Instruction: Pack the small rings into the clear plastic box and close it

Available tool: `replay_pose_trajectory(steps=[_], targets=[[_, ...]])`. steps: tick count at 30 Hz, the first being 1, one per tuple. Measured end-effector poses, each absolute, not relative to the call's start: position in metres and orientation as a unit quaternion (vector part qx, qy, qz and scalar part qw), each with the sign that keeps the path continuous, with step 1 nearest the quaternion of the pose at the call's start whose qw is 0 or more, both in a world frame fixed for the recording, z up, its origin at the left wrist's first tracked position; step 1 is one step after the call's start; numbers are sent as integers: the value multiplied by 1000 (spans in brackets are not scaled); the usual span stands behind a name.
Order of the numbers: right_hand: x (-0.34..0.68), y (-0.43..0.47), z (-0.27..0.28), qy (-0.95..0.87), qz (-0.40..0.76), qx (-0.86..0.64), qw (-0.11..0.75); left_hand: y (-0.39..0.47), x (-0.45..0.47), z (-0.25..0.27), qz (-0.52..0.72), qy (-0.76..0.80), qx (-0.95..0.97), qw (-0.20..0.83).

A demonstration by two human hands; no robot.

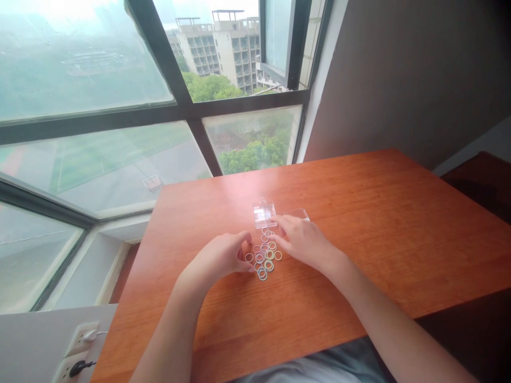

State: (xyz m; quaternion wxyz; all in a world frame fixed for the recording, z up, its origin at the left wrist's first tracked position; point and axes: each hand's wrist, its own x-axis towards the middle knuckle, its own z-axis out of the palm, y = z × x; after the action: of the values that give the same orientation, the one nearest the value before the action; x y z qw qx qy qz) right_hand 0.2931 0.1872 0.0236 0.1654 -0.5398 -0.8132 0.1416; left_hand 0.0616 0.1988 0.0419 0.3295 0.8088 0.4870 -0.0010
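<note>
Several small pastel rings [262,274], thin like hair ties, lie in a loose overlapping heap on the wooden table. At the left edge of the heap, my left hand [227,254] curves with thumb and fingers apart, around a single pale ring [249,257] without visibly gripping it. My right hand [301,238] hovers over the heap's upper right side, fingers spread, and holds nothing that I can see. Just beyond the rings stands a clear plastic box [261,213], close to my right fingertips. Another clear plastic piece [301,214] is partly hidden behind that hand.
The reddish-brown table [379,223] reaches from my lap to the window [247,138]. A grey wall [399,80] rises at the back right. Wall sockets with plugs [82,367] sit low at the left, beside the table's edge.
</note>
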Motion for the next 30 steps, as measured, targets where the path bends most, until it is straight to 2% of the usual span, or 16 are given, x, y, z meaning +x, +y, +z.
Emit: replay_pose_trajectory(steps=[3, 6, 15, 22, 30], targets=[[283, 160, 22, -837, 164, -507, 121, 196, 69, 37, 7, 488, 820, 300], [279, 147, 14, -841, 158, -505, 111, 196, 77, 32, 29, 473, 835, 278], [288, 158, 6, -822, 146, -531, 147, 206, 83, 25, 92, 448, 859, 229], [300, 177, 17, -782, 111, -595, 149, 214, 75, 17, 160, 507, 827, 182], [293, 178, 4, -781, 101, -592, 170, 219, 82, -1, 203, 497, 820, 195]])
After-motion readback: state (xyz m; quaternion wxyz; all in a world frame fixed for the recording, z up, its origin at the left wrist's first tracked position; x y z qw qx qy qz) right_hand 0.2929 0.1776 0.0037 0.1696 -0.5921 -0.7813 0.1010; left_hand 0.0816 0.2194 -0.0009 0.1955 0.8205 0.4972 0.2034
